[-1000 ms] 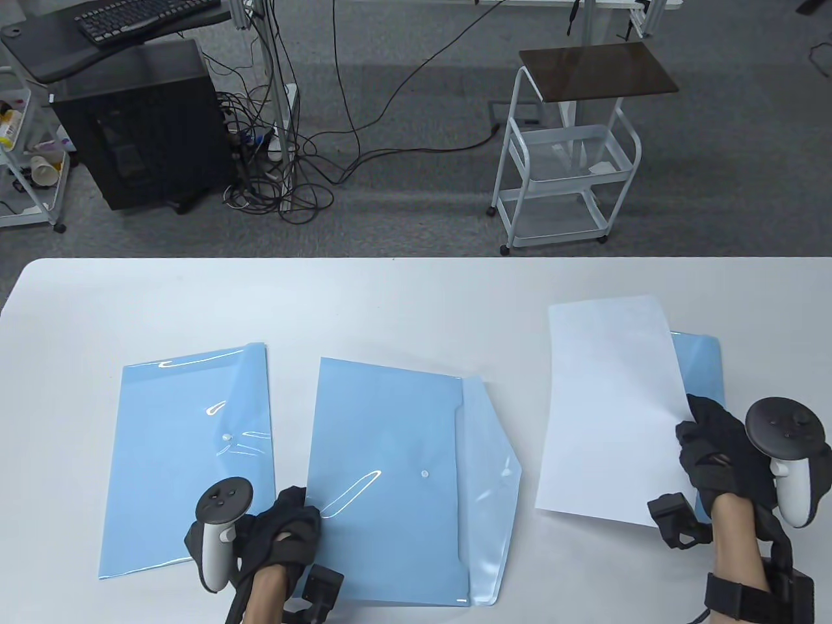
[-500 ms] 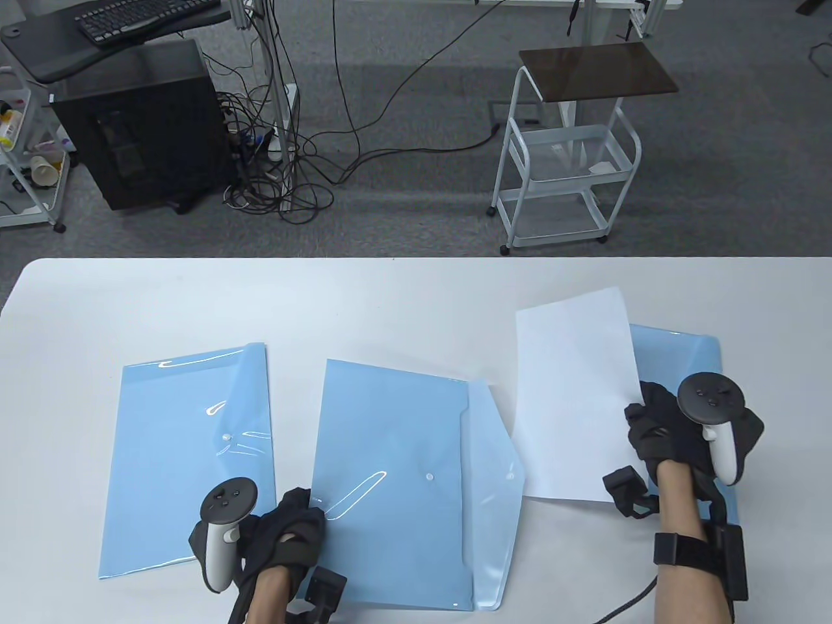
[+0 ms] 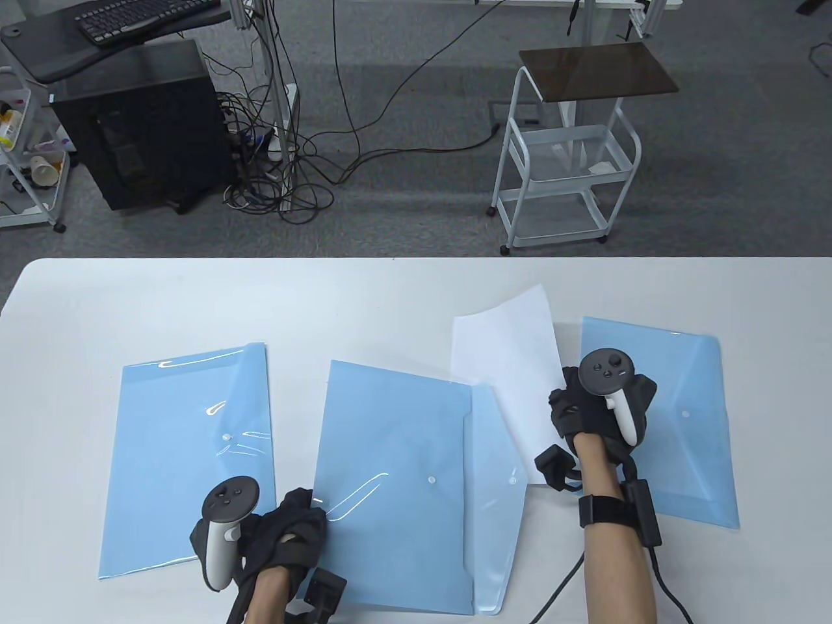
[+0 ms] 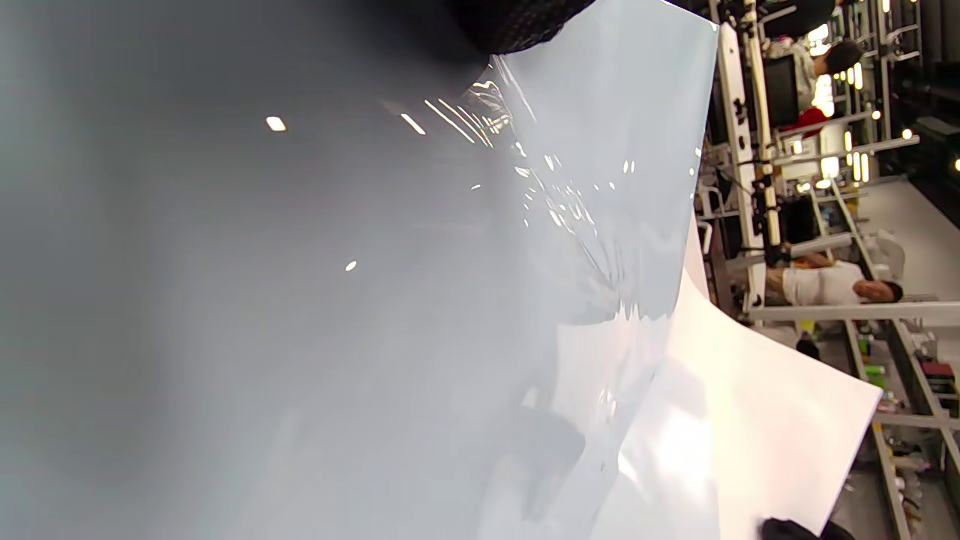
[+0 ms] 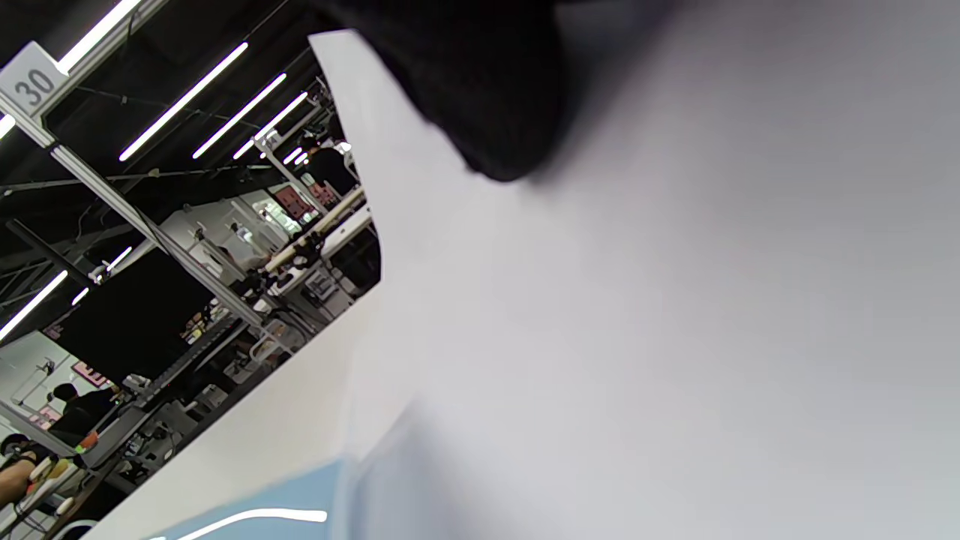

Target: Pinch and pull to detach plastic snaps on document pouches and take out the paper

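Observation:
Three light-blue document pouches lie on the white table [image 3: 403, 292]. The left pouch [image 3: 182, 455] is snapped shut. The middle pouch [image 3: 390, 481] has its flap [image 3: 500, 494] open to the right, with its snap [image 3: 431, 480] showing. My left hand [image 3: 304, 510] holds this pouch at its lower left edge; in the left wrist view the plastic [image 4: 375, 300] crinkles under my fingers [image 4: 517, 19]. My right hand [image 3: 564, 393] pinches the right edge of a white paper sheet [image 3: 504, 364], lifted between the middle and right pouches. The right pouch [image 3: 682, 416] lies flat.
The table's far edge runs across the middle of the table view. Beyond it on the floor are a white wire cart [image 3: 565, 162], a black computer tower [image 3: 136, 123] and tangled cables [image 3: 286, 169].
My right hand carried the paper leftward, off the right pouch and toward the middle pouch's open flap. The right pouch now shows fully. My left hand stayed put.

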